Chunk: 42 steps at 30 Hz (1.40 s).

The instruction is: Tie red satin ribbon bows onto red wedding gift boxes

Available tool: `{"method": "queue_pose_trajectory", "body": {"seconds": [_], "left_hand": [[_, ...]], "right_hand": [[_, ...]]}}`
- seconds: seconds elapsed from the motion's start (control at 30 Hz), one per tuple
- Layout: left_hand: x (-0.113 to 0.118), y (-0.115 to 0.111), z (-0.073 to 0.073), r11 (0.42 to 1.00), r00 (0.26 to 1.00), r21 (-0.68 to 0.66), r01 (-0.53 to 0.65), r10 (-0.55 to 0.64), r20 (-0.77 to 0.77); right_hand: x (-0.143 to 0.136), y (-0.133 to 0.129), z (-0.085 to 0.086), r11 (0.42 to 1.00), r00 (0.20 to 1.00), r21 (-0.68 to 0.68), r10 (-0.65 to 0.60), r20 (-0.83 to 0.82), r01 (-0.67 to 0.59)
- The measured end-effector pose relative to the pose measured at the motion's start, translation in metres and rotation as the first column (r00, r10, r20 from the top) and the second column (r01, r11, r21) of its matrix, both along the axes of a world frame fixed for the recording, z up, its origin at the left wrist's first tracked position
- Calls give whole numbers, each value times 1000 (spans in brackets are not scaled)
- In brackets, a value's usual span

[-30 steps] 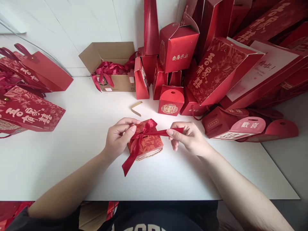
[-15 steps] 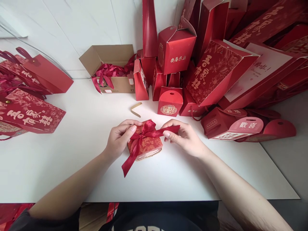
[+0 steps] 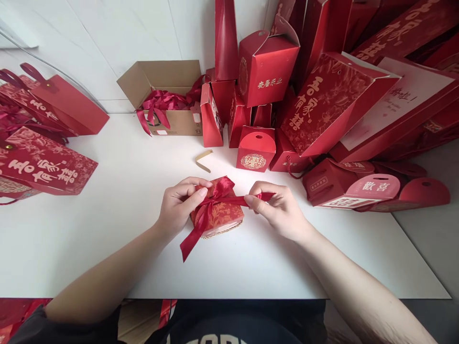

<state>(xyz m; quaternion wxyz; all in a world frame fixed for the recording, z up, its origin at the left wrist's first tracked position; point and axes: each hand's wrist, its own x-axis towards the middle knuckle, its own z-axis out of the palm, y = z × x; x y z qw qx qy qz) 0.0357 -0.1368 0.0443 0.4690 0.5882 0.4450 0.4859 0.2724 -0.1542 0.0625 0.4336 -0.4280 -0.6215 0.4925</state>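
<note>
A small red gift box point(image 3: 227, 214) with a gold floral pattern lies on the white table, a twisted gold cord point(image 3: 224, 232) along its near edge. Dark red satin ribbon point(image 3: 195, 236) is tied over its top, with one loop standing up and a tail hanging toward me. My left hand point(image 3: 179, 206) grips the box's upper left corner, thumb on top beside the ribbon; whether it also pinches ribbon there is hidden. Between thumb and fingers of my right hand point(image 3: 278, 210) is the other ribbon tail, stretched out to the right of the box.
Behind the box lies a bent gold strip point(image 3: 202, 161). A cardboard box point(image 3: 181, 124) of red ribbon stands at the back. Red gift boxes point(image 3: 256, 155) are piled to the right, and red gift bags point(image 3: 53, 165) stand at the left.
My right hand has moved slightly right, and its ribbon tail now looks narrower and straighter. My left hand stays on the box. The view has shifted a little.
</note>
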Motion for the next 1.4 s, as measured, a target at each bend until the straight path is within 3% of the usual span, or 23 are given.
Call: {"method": "queue_pose_trajectory", "body": {"seconds": [0.1,0.23,0.43,0.7,0.93,1.0,1.07,1.17,1.23,1.3,1.4], "left_hand": [[2,-1,0,1000,1000,-4,-23,23,5],[3,0,2,999,999,15,-36,36,-4],[2,0,1,999,998,14,-50,51,-35],[0,0,-1,999,999,39,-17,19,-43],[5,-1,2,995,993,-3,-101,101,-54],[7,-1,3,994,994,-36,-104,103,-31],[7,0,3,994,996,-60,-93,93,-4],[7,0,2,995,998,-76,-60,61,23],[6,1,1,998,999,-63,-28,29,19],[5,2,1,1000,1000,-11,-1,0,-16],[5,1,1,998,996,66,0,6,-83]], "right_hand": [[-1,2,-2,996,996,-56,-74,-40,71],[-1,4,-4,994,998,-109,-27,-52,22],[-3,1,-4,997,997,1,80,-6,-80],[-4,2,-8,999,1000,33,-26,-15,27],[-3,-4,1,982,996,179,45,81,-59],[0,-5,4,952,988,282,83,127,-117],[5,-5,5,875,964,447,79,252,-188],[16,-1,2,646,851,683,-95,516,-342],[24,3,1,528,773,746,-239,588,-405],[32,6,0,521,739,745,-284,612,-417],[38,11,3,640,739,653,-191,646,-406]]}}
